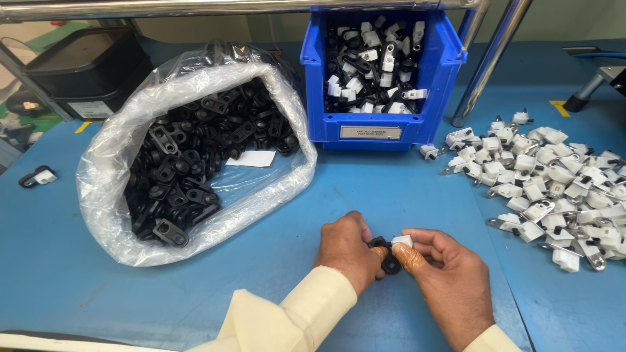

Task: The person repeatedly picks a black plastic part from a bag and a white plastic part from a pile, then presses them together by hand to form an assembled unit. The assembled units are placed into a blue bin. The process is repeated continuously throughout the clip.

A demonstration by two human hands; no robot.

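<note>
Both hands meet low on the blue worktop [404, 195], just in front of the person's cream sleeves. The left hand [347, 251] has its fingers [365, 225] curled tight around a small black plastic part [389, 263], most of which is hidden in the grip; only a loop of it shows below the thumbs. The right hand [450, 280] pinches a small white piece [402, 240] between thumb and forefinger — its thumb wears an orange rubber cot — and this white piece touches the black part where the two hands come together.

To the left lies an open clear plastic bag [104, 176] full of black parts of the same kind, with a white slip of paper [252, 158] inside. Behind the hands stands a blue bin [450, 72] holding joined black-and-white pieces. To the right a loose heap of white pieces with metal tabs [554, 189] spreads over the worktop, well apart from the bag.
</note>
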